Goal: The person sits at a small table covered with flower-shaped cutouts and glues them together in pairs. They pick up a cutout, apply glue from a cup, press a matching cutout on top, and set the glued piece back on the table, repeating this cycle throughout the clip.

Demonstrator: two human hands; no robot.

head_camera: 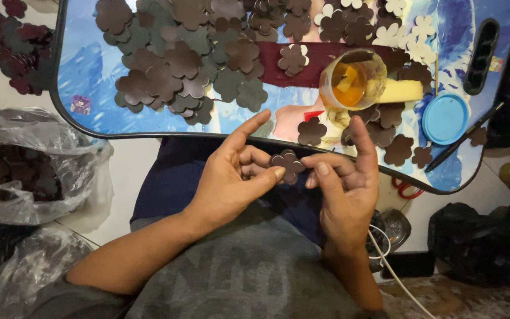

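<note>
Here, left hand and right hand share pinch grip on brown flower cutout.

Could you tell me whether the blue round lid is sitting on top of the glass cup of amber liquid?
No, the blue round lid lies flat on the lap tray, to the right of the open glass cup.

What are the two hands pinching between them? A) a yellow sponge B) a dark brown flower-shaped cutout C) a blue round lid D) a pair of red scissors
B: the left hand and right hand together pinch a dark brown flower-shaped cutout by its edges.
</note>
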